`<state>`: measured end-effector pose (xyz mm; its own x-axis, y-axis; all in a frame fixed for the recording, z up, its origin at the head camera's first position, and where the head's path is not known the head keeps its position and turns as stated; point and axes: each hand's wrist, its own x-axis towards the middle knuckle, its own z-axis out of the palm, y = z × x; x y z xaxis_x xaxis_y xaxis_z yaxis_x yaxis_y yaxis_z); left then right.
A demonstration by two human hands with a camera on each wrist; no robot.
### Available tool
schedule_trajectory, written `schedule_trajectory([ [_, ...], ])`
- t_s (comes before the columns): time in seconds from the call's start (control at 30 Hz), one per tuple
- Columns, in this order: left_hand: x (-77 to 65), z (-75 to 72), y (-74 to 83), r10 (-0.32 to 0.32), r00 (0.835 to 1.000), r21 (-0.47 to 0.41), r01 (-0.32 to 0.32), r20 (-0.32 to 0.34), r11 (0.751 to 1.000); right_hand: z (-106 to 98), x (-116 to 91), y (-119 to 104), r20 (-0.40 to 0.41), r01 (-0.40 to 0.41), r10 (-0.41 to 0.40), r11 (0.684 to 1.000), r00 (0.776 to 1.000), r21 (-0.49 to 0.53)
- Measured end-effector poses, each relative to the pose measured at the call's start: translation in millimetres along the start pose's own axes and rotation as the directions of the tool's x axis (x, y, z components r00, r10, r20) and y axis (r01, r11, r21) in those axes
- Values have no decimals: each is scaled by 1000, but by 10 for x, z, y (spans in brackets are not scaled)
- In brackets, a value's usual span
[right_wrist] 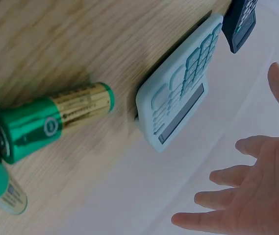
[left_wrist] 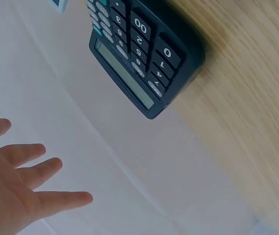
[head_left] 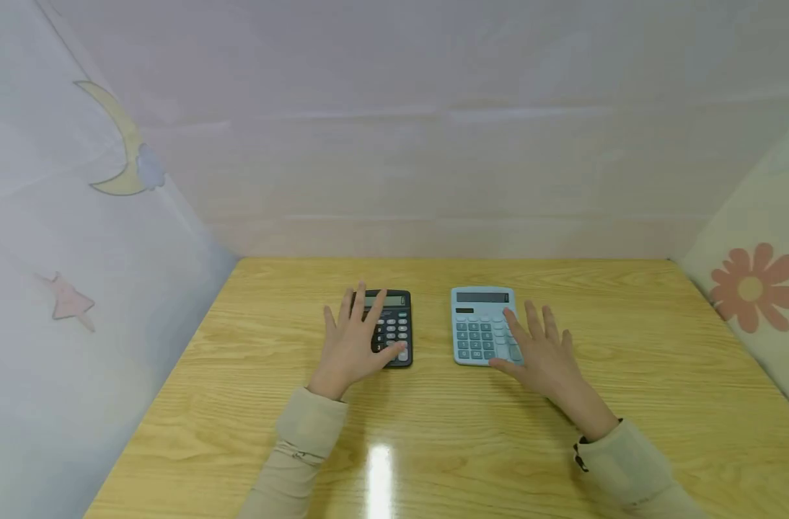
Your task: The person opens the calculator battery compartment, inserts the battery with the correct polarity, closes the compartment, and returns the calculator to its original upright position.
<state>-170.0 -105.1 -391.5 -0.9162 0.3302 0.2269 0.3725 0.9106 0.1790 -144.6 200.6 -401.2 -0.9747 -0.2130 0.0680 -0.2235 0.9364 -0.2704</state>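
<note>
My left hand (head_left: 349, 347) is held over the left part of a black calculator (head_left: 399, 324), fingers spread and holding nothing. Its thumb overlaps the lower keys in the head view, while the left wrist view shows the palm and fingers (left_wrist: 63, 198) apart from the calculator. Over the lower right corner of a light blue calculator (head_left: 475, 333), my right hand (head_left: 545, 362) is likewise spread and holds nothing. A green and gold battery (right_wrist: 51, 120) lies beside the blue calculator in the right wrist view, with a second battery (right_wrist: 7, 191) against its end. Both batteries are hidden in the head view.
Both calculators lie side by side on a wood-grain table (head_left: 433, 411), displays toward the back. A pale sheet (head_left: 433, 166) rises behind the table's far edge. Patterned sheets stand at both sides, with a moon (head_left: 125, 137) on the left and a red flower (head_left: 758, 288) on the right.
</note>
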Motion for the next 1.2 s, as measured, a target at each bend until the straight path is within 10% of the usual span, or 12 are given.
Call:
schedule_trajectory([
  [0.23, -2, -12, -49, 13, 999, -36, -14, -44, 999, 9, 24, -43, -57, 61, -61, 998, 996, -15],
  [0.47, 4, 12, -114, 86, 965, -35, -97, -248, 995, -9, 93, -131, -31, 58, -55, 993, 998, 101],
  [0.7, 19, 71, -180, -44, 969, -202, -7, -245, 979, -4, 168, -238, -38, 78, -75, 991, 997, 112],
  [1.2, 170, 169, -495, -366, 930, -524, 294, -37, 799, 132, 367, -454, 2, 116, -119, 968, 993, 222],
])
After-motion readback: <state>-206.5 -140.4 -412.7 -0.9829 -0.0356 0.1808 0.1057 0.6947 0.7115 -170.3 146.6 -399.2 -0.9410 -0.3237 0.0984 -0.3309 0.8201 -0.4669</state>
